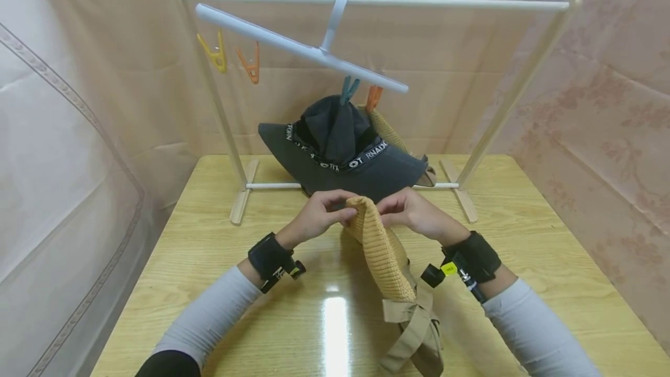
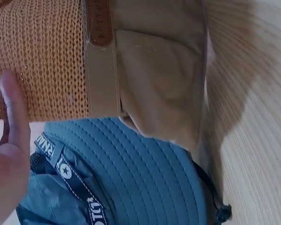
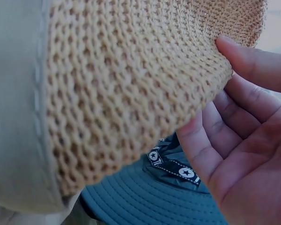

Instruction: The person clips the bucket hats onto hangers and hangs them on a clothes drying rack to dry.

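Held between both hands is a tan knitted sun hat (image 1: 384, 260) with a beige cloth brim and bow, its crown up and the bow end toward the person. My left hand (image 1: 324, 214) pinches the crown's top from the left; in the left wrist view its thumb (image 2: 14, 103) lies along the knit. From the other side my right hand (image 1: 419, 214) pinches the crown, thumb (image 3: 253, 63) on one face and fingers on the other. Just beyond hangs a dark grey wide-brimmed hat (image 1: 345, 173) with a lettered band, clipped by a teal clothespin (image 1: 348, 91).
A pale hanger (image 1: 293, 45), tilted down to the right, hooks over a white rack rail (image 1: 445, 2). An orange clothespin (image 1: 374, 98) grips another tan hat (image 1: 389, 130) behind the grey one. Yellow (image 1: 214, 54) and orange clothespins (image 1: 250, 64) hang at left. The rack stands on a wooden table (image 1: 209, 284).
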Motion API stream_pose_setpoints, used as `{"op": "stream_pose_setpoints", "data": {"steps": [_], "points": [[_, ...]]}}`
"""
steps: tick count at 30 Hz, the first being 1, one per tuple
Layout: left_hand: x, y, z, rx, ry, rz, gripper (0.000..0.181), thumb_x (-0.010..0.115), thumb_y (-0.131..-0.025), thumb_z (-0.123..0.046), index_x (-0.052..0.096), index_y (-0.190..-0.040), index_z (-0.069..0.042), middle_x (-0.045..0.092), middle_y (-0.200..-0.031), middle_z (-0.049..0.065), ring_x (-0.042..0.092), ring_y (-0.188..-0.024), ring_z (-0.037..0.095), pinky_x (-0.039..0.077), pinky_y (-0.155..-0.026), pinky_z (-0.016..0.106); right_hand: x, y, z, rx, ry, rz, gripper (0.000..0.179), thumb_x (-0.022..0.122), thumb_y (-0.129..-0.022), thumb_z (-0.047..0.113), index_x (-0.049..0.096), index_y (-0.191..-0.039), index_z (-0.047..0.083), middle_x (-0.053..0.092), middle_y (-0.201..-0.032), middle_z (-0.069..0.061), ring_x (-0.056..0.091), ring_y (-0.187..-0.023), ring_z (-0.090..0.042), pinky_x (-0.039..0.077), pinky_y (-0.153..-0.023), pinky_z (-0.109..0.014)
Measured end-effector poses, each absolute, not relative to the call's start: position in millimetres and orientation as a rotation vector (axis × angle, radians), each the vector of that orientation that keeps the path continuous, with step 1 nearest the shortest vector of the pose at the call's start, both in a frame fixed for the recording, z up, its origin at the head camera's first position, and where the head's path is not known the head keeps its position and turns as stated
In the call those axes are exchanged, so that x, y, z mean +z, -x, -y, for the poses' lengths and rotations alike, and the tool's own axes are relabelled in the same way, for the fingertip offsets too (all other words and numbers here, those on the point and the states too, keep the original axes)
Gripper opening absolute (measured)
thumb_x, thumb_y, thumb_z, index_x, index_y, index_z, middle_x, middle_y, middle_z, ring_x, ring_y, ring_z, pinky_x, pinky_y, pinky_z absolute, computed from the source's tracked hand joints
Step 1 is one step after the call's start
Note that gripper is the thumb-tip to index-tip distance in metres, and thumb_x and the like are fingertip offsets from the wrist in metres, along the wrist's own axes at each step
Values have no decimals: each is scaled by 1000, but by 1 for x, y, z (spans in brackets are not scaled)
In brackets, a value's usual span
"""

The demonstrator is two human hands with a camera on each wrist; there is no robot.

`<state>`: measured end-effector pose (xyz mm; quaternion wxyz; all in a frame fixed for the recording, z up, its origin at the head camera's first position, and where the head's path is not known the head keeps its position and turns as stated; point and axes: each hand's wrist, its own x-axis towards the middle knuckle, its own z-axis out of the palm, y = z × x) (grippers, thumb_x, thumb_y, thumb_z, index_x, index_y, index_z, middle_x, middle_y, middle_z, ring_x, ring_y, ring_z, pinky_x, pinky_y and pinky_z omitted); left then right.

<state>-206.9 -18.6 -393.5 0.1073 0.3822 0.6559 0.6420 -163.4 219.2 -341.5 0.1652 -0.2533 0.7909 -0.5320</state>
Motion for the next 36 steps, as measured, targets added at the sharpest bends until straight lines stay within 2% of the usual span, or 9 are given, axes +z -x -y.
{"op": "stream_pose_setpoints", "data": {"steps": [4, 8, 12, 19, 25, 36], "points": [[-394, 205, 17, 1934, -1132, -1958, 30, 68, -91, -17, 67, -110, 6, 70, -98, 8, 62, -69, 5, 55, -59, 26, -343, 165, -221, -1545, 705, -2233, 20, 61, -91, 5, 70, -103, -7, 74, -90, 9, 67, -86, -11, 54, -84, -28], [-391, 204, 16, 1974, -1084, -2000, 29, 70, -90, -21, 70, -104, 4, 68, -82, -8, 55, -56, 6, 50, -48, 29, -343, 167, -223, -1564, 712, -2231, 21, 59, -92, 4, 70, -104, -9, 74, -88, 9, 67, -84, -10, 55, -80, -27], [-385, 202, 15, 1962, -976, -2043, 22, 68, -91, -13, 70, -105, 5, 66, -80, -10, 52, -52, 8, 48, -45, 31, -342, 169, -225, -1585, 730, -2217, 22, 57, -93, 4, 69, -105, -9, 72, -86, 8, 65, -78, -8, 55, -73, -26], [-380, 199, 15, 2018, -844, -2032, 22, 65, -93, -9, 68, -107, 8, 67, -84, -12, 54, -54, 7, 48, -48, 22, -347, 174, -222, -1677, 779, -2118, 26, 54, -92, 1, 74, -99, 16, 73, -89, 7, 66, -79, -6, 56, -73, -24], [-376, 198, 10, 2053, -788, -2076, 20, 64, -93, -6, 68, -108, 7, 67, -86, -10, 54, -54, 8, 48, -48, 22, -344, 179, -225, -1637, 771, -2148, 21, 55, -93, 3, 74, -99, 9, 73, -87, 6, 66, -79, -8, 56, -73, -26], [-374, 192, 3, 2147, -754, -2130, 19, 66, -91, -6, 70, -104, 8, 63, -75, -11, 44, -50, 7, 39, -45, 21, -342, 189, -233, -1595, 823, -2132, 20, 57, -92, 4, 73, -100, 12, 73, -90, 7, 66, -83, -8, 55, -77, -25]]}}
